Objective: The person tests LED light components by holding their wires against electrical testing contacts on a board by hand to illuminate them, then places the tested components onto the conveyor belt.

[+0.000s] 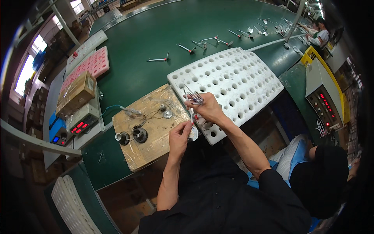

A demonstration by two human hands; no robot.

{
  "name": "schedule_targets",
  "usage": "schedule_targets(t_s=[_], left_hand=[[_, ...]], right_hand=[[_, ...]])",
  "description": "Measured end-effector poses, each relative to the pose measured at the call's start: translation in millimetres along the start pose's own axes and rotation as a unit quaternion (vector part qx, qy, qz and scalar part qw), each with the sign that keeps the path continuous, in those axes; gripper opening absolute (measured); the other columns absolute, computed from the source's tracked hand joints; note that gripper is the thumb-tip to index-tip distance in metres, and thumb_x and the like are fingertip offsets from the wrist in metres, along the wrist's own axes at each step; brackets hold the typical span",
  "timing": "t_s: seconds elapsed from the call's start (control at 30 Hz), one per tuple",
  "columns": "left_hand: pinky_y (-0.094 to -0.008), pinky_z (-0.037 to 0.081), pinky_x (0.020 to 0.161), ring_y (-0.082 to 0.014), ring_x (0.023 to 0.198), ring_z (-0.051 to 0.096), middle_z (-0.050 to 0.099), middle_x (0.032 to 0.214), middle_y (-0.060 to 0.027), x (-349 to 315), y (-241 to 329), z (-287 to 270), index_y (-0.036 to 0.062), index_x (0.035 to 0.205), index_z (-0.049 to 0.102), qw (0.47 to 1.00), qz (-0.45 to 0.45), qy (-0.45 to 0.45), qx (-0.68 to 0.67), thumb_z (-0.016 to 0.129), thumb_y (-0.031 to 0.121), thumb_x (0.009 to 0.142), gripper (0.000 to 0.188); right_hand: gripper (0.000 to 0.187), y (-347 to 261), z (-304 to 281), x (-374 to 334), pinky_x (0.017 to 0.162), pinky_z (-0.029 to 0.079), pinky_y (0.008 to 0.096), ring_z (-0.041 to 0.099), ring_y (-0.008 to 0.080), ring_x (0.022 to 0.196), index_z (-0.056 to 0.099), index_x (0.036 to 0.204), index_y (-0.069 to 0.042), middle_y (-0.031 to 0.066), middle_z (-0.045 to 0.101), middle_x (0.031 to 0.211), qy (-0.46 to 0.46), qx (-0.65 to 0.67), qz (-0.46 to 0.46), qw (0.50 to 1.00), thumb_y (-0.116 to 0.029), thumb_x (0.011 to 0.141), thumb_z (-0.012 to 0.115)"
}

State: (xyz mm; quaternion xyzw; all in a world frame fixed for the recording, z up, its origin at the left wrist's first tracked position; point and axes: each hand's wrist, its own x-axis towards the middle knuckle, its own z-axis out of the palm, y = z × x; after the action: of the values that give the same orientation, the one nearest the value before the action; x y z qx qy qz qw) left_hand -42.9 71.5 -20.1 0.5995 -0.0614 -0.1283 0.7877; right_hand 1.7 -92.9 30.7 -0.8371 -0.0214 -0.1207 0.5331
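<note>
My left hand (pixel 179 137) is closed in a pinch on a small white part (pixel 193 133), just in front of my body. Close beside it, my right hand (pixel 210 109) is wrapped round a bundle of thin silvery-white strands (pixel 194 97) that sticks out past the thumb side. A small red bit (pixel 196 116) shows between the two hands; which hand holds it I cannot tell. Under and beyond my right hand lies a white foam board (pixel 249 74) with rows of round holes. To the left, a tape-covered wooden board (pixel 152 154) carries black round sockets (pixel 140 135) and wires.
Several thin stems with red bits (pixel 186 48) lie along the green belt (pixel 136 35). Meters with red digits stand left (pixel 83 121) and right (pixel 322 97). A cardboard box (pixel 76 93) and pink foam (pixel 91 66) are at the left. A person in a black cap (pixel 321 181) is close at my right.
</note>
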Motion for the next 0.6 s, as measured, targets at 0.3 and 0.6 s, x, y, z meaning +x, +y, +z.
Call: schedule_targets(t_s=[0.3,0.6], left_hand=[[-0.0225,0.048,0.068,-0.0070,0.076,0.061,0.070,0.084,-0.0013,4,8,-13,0.0016,0.107,0.072,0.980,0.035,0.028,0.192,0.070,0.019,0.094,0.022],[-0.0218,0.050,0.072,-0.0068,0.078,0.062,0.070,0.088,-0.0026,41,29,-26,-0.0017,0.104,0.070,0.983,0.143,0.097,0.054,0.068,0.013,0.095,0.017]], right_hand=[[0.022,-13,-4,-6,0.050,0.044,0.0314,0.055,0.0084,0.056,0.071,0.086,0.000,0.0069,0.063,0.062,-0.135,0.045,0.048,0.989,-0.019,0.093,0.066],[0.020,-20,-1,-5,0.055,0.041,0.0287,0.049,0.0066,0.060,0.072,0.084,-0.001,0.0021,0.061,0.062,-0.201,-0.014,0.046,0.979,-0.019,0.091,0.068]])
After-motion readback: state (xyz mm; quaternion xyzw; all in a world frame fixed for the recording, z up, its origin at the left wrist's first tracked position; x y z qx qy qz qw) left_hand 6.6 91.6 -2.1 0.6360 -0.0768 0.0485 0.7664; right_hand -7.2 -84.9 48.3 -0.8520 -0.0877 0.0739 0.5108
